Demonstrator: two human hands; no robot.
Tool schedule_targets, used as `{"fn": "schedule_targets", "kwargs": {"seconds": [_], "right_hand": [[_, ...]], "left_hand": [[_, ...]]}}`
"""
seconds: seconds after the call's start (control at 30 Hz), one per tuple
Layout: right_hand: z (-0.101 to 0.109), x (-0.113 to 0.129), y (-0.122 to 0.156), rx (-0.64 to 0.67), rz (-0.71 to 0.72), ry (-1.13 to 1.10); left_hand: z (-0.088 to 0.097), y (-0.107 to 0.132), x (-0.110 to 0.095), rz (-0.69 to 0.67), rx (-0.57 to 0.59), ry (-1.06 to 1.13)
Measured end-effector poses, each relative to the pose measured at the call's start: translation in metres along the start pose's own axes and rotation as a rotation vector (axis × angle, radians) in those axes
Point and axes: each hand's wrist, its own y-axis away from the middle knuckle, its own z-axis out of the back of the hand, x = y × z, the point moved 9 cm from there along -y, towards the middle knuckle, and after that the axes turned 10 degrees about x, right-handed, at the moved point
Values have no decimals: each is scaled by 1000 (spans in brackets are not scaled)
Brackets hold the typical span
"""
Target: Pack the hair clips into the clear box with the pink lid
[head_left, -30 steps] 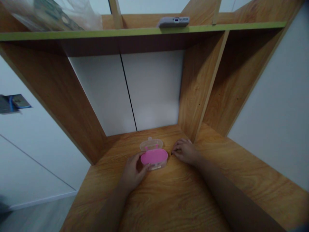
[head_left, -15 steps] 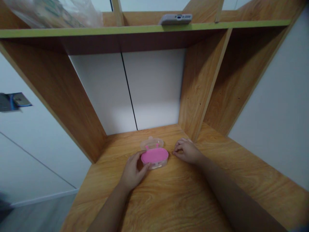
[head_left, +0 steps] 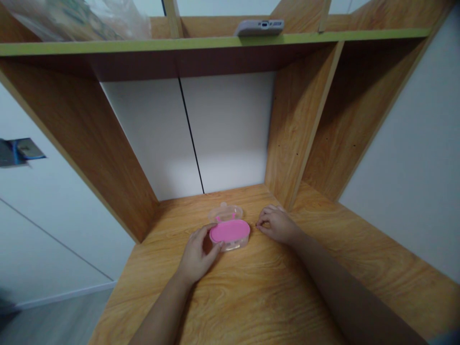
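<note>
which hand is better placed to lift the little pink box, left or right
Left, probably. The left hand wraps the pink box at its near-left end, fingers touching it. The right hand lies on the desk right of the box, fingertips pinched together, apart from it.

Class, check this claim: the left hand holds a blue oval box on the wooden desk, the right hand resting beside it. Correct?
No: the head view shows the oval box is pink, not blue. The left hand does hold it on the wooden desk, the right hand resting beside it.
</note>
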Motion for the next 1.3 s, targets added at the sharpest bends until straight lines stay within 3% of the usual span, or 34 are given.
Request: {"fn": "schedule_targets", "kwargs": {"seconds": [0.27,0.5,1.03,1.3], "right_hand": [[2,-3,2,-41,1,-18],[-7,-8,2,28,17,-7],[4,-4,4,-69,15,-81],[0,-6,3,-37,7,-64]], "left_hand": [[-1,0,3,-6,8,4],[-2,0,4,-17,4,10],[0,0,0,-39,-6,26],[1,0,0,-41,-8,16]]}}
